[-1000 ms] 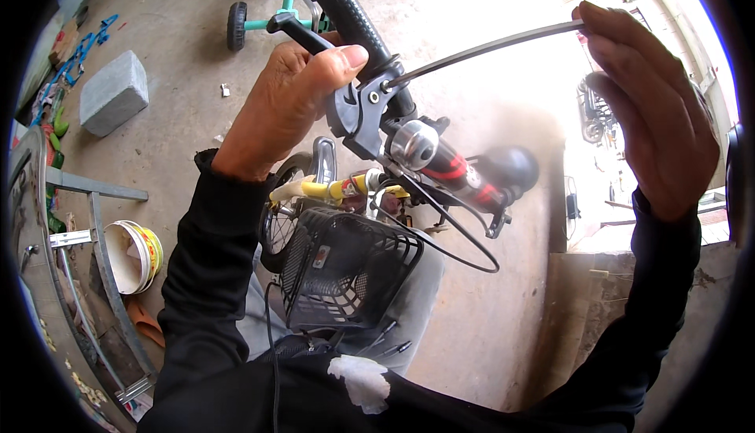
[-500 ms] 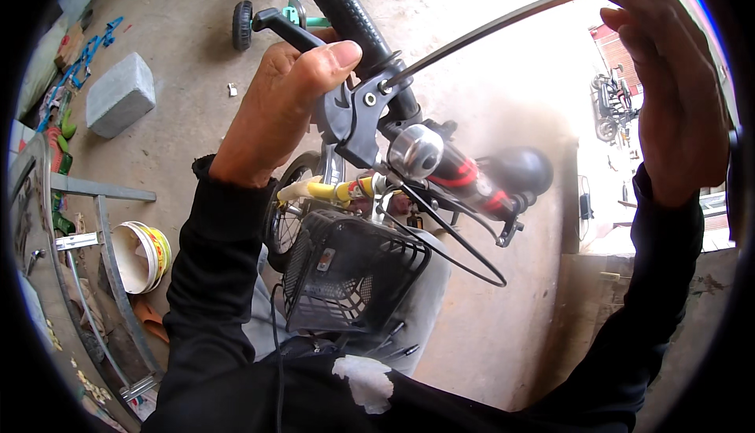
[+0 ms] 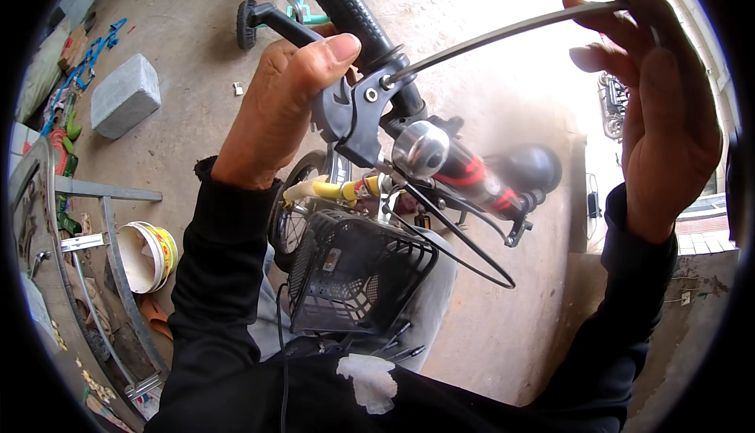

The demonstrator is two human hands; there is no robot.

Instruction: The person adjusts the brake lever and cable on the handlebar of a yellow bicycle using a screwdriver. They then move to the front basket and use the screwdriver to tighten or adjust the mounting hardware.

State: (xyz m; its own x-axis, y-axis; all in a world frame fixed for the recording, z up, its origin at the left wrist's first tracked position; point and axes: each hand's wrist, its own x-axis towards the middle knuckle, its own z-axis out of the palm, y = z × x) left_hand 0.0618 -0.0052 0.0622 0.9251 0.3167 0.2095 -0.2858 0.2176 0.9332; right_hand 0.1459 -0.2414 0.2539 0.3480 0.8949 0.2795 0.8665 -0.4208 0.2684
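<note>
A small bicycle's handlebar grip (image 3: 350, 12) slants across the upper middle, with a black brake lever (image 3: 287, 27) clamped beside it. My left hand (image 3: 275, 103) is closed round the brake lever, its thumb resting on top near the lever's bracket (image 3: 363, 122); most of its fingers are hidden behind. A long grey hex key (image 3: 503, 36) sits with one end in a bolt on that bracket. At the key's far end, my right hand (image 3: 668, 110) holds it between its fingers, the lower fingers loosely bent. A silver bell (image 3: 421, 150) lies next to the bracket.
Below the handlebar are a black basket (image 3: 358, 276), cables and a yellow frame tube (image 3: 334, 190). A black saddle (image 3: 531, 167) shows to the right. On the left are a grey block (image 3: 126, 96), a bucket (image 3: 145, 256) and a metal frame (image 3: 110, 191).
The hex key's far end has swung slightly down, and my right hand has dropped and turned with it. My left hand keeps its hold on the brake lever.
</note>
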